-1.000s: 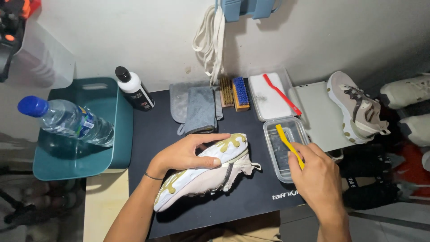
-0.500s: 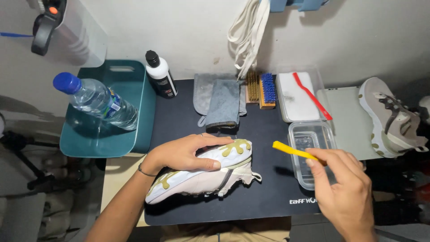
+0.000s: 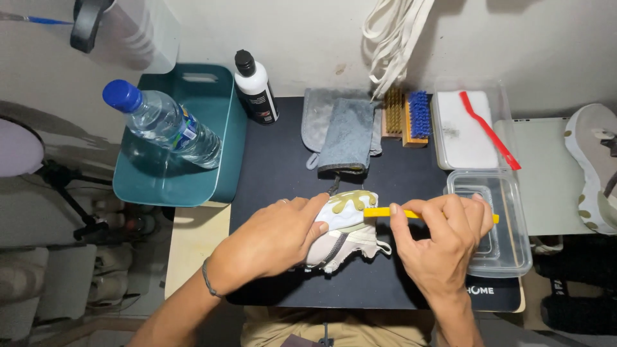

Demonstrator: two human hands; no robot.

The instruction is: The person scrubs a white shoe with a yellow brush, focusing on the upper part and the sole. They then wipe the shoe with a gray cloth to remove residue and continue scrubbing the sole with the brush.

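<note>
Dark, smooth mat over a small table, with a pale wall behind. At the middle of the mat, lying on its side: a white sneaker with olive patches on the rubber toe, soft mesh upper and loose tongue.

Left hand pressing down on the sneaker from the left, fingers curled over the upper and gripping it firmly. Right hand pinching a thin yellow brush, thumb and fingers closed on the hard plastic handle, with its head touching the toe.

Judging from this, scrubbing of the toe area in hand, seemingly at an early stage. For the next move: short, light strokes along the curved toe edge, steady counter-pressure from the left hand, and care not to let the light shoe roll.

Just beside the right hand, a clear, rigid plastic container. Further back:
- a grey folded cloth, soft and fluffy
- a wooden brush with pale bristles
- a blue-bristled brush
- a white box with a red brush on it

At the left, a teal plastic tray holding a tilted transparent water bottle with a blue cap, and near it an upright black and white bottle. White laces hanging on the wall. A second sneaker at the right edge.
</note>
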